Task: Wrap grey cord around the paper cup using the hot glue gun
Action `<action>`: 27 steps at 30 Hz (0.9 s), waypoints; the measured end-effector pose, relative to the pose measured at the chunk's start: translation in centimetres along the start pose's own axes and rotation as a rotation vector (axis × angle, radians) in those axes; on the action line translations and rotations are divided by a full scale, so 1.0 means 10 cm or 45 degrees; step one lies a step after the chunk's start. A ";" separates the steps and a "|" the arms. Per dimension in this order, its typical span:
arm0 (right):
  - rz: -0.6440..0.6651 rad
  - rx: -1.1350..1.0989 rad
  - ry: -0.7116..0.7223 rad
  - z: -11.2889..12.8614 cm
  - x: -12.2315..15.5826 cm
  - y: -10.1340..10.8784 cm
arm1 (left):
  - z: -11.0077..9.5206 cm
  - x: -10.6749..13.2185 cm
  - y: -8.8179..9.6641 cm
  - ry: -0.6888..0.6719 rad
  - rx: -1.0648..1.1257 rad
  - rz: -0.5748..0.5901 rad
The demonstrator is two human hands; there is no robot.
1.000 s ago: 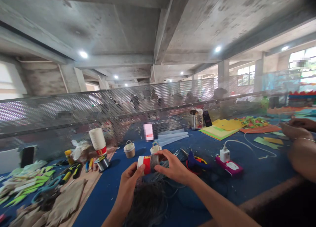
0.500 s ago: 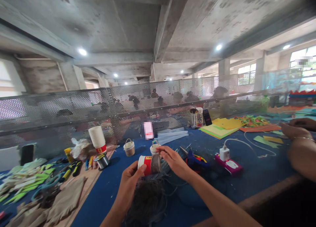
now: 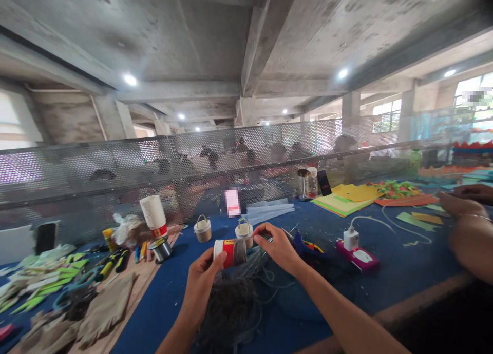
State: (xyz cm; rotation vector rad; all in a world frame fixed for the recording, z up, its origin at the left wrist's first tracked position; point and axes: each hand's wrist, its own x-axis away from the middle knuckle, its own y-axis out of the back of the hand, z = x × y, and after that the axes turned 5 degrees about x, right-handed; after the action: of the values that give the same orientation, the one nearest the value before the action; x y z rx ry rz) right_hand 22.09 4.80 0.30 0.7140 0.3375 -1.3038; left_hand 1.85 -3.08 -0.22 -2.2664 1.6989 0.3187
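Note:
My left hand [image 3: 206, 274] is wrapped round the white end of a red and white paper cup [image 3: 228, 252], which lies sideways in the air. Grey cord [image 3: 240, 250] is wound around the cup's other end. Just right of that end, my right hand [image 3: 275, 246] is pinched closed on what looks like a thin strand of the same cord; the strand is hard to make out at the fingertips. Below both hands a loose tangle of grey cord [image 3: 231, 308] lies on the blue table. Two small baskets with handles, a left one [image 3: 203, 231] and a right one [image 3: 243, 230], stand behind the cup.
Stacked paper cups [image 3: 152, 213] rest on a metal tin [image 3: 160, 250] at left, near gloves [image 3: 108, 308] and scissors [image 3: 75, 292]. Pliers [image 3: 302, 243] and a purple power strip [image 3: 358, 256] lie to the right. Another person's arm [image 3: 472, 241] rests at far right.
My right hand has moved slightly right, away from the cup's wound end. The cup has shifted a little left and up in my left hand.

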 end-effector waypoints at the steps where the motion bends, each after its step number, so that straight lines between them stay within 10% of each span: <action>1: 0.010 -0.032 0.001 0.04 0.01 0.02 | 0.00 -0.01 0.01 -0.009 0.011 0.008; 10: 0.466 -0.078 0.133 0.29 0.20 0.12 | 0.00 -0.05 0.03 -0.016 0.171 -0.099; 19: -0.052 0.650 0.085 -0.10 0.42 0.55 | 0.04 -0.07 0.04 0.031 0.250 -0.074; 27: -0.101 1.288 -0.154 -0.27 0.73 1.08 | 0.08 -0.08 0.03 0.047 0.294 -0.070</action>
State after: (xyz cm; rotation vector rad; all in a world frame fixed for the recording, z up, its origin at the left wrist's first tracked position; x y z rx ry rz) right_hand 34.72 2.02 -3.05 1.4575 -0.4484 -1.5634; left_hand 1.30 -2.15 -0.74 -2.1571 1.5963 0.0644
